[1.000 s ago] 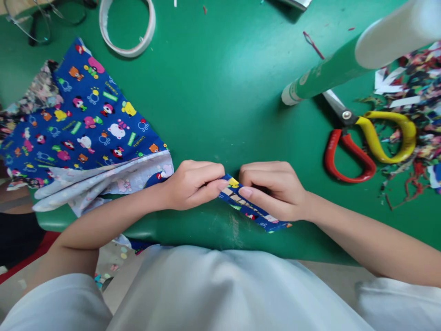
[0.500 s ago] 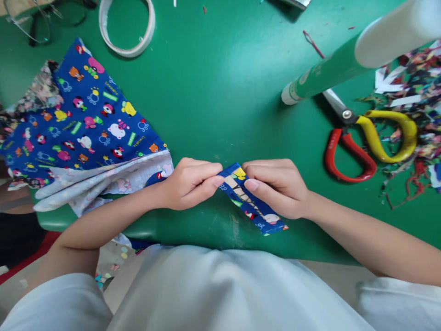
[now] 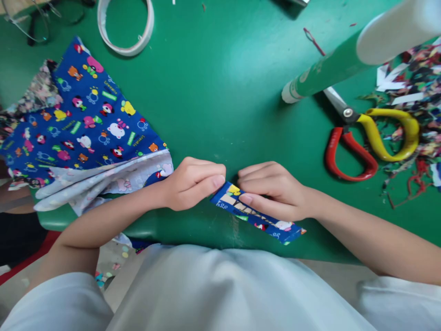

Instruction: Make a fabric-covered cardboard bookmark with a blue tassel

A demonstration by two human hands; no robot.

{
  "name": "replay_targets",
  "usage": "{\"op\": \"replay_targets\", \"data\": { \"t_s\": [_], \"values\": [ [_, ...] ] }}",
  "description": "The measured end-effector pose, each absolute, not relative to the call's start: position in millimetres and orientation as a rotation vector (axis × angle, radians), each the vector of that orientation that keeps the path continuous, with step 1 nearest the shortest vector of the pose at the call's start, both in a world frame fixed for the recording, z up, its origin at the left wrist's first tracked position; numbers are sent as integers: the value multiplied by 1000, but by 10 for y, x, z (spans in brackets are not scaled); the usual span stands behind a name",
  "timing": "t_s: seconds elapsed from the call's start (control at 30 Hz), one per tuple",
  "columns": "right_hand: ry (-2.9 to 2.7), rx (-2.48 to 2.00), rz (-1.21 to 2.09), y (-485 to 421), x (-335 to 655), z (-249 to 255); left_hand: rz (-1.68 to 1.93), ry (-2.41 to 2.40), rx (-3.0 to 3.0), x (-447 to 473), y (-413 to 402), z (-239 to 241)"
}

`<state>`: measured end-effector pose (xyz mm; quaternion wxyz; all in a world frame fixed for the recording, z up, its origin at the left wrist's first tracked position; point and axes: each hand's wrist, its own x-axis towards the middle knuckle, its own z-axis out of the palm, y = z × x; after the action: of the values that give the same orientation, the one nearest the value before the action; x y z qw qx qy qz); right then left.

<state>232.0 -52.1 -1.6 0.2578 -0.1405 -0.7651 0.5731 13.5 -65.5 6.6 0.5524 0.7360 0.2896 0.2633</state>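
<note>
A short strip of blue cartoon-print fabric (image 3: pixel 257 218), folded at its long edges around a beige segmented middle, slants between my hands above the table. My right hand (image 3: pixel 277 193) pinches it, thumb on top and fingers curled behind. My left hand (image 3: pixel 196 184) is closed at the strip's upper left end, thumb and finger pressed together at its corner; how much fabric lies between them is hidden. To the left, a larger piece of the same blue fabric (image 3: pixel 99 115) lies with its pale underside folded up near my left wrist.
A roll of tape (image 3: pixel 126 51) and eyeglasses (image 3: pixel 37 25) lie at the back left. On the right are a green-and-white tube (image 3: pixel 330 64), scissors with red and yellow handles (image 3: pixel 351 151), and a heap of fabric scraps (image 3: pixel 427 92). Everything rests on a green table (image 3: pixel 206 92).
The strip has shifted down and to the right, turning somewhat flatter. My right hand has opened its distance from the left slightly in grip angle, its thumb lower; my left hand has barely moved.
</note>
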Motion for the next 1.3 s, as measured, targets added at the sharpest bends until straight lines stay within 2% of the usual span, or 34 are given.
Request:
{"op": "replay_targets", "data": {
  "t_s": [0.37,0.63,0.9,1.3],
  "values": [
    [-2188,-375,1434,-534,2328,-46,658,679,1932,172,-637,76],
    [-2220,-426,1488,-565,2344,-43,659,760,2108,199,-677,48],
    [-2142,-370,1566,-541,2353,-39,619,706,1960,176,-666,94],
    [-2224,-379,1512,-556,2346,-30,647,713,1975,189,-676,56]
  ]
}}
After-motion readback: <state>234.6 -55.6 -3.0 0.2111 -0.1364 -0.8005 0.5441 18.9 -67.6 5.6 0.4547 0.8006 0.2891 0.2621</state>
